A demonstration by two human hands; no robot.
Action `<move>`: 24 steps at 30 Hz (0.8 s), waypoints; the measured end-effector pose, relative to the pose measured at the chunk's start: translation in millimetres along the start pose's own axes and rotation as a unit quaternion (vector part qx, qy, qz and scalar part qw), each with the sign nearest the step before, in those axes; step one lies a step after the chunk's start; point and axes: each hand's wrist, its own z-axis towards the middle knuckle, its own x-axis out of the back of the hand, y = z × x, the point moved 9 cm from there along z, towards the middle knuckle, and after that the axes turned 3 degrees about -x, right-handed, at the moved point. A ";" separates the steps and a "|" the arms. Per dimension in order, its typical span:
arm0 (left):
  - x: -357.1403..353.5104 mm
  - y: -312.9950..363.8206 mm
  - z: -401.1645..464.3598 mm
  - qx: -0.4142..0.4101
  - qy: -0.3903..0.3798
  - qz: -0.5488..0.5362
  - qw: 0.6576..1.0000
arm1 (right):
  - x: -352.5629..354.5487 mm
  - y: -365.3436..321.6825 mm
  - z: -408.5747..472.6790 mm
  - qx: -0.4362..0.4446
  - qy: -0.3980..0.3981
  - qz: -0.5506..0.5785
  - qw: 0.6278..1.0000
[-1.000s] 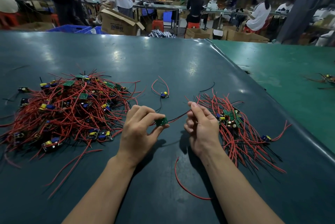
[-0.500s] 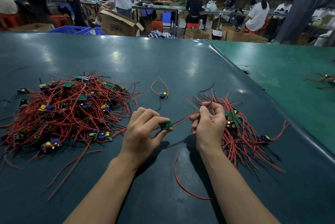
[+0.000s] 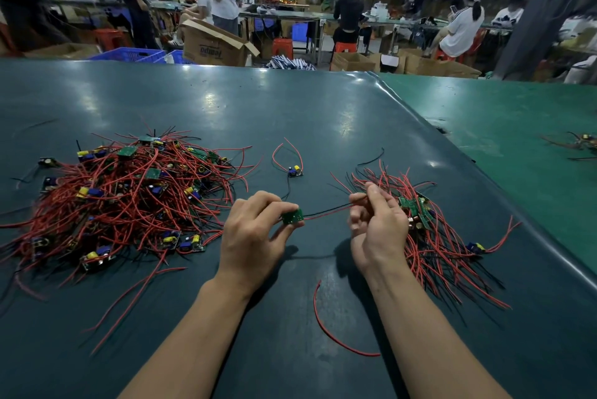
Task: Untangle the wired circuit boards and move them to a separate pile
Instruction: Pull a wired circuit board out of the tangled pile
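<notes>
A big tangled pile of circuit boards point(image 3: 129, 198) with red and black wires lies on the left of the dark table point(image 3: 290, 114). A smaller pile of boards point(image 3: 429, 230) spreads out on the right. My left hand point(image 3: 255, 237) pinches a small green circuit board point(image 3: 292, 216) between thumb and fingers, just above the table. Its red and black wires point(image 3: 326, 213) run taut to my right hand point(image 3: 376, 230), which pinches their far ends beside the right pile.
One single board point(image 3: 294, 171) with looped red wires lies apart behind my hands. A loose red wire point(image 3: 336, 334) curves on the table between my forearms. A lighter green table point(image 3: 517, 127) adjoins on the right. People and cardboard boxes fill the background.
My right hand has slid along the wires to the right and up, pulling them straight. My left hand keeps its hold on the board in nearly the same place.
</notes>
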 end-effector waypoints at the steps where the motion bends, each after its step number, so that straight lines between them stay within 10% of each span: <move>1: 2.3 -2.6 -0.2 0.013 0.011 0.003 1.000 | -2.9 1.5 -1.6 -0.010 -0.014 0.006 1.000; 5: 20.3 -17.0 -2.7 0.081 0.096 -0.037 0.991 | -28.5 11.0 -14.5 -0.059 -0.129 -0.040 0.989; 11: 20.2 11.7 -0.6 -0.032 0.059 -0.065 0.996 | -64.0 53.3 -59.9 -0.064 -0.347 -0.273 0.895; 19: 16.3 8.8 1.1 -0.032 0.047 -0.059 0.997 | -60.7 18.9 -53.3 0.191 -0.254 -0.394 0.862; 24: 31.7 -13.8 1.1 -0.004 0.110 0.035 0.993 | -31.4 -28.0 -39.9 0.306 -0.058 -0.360 0.879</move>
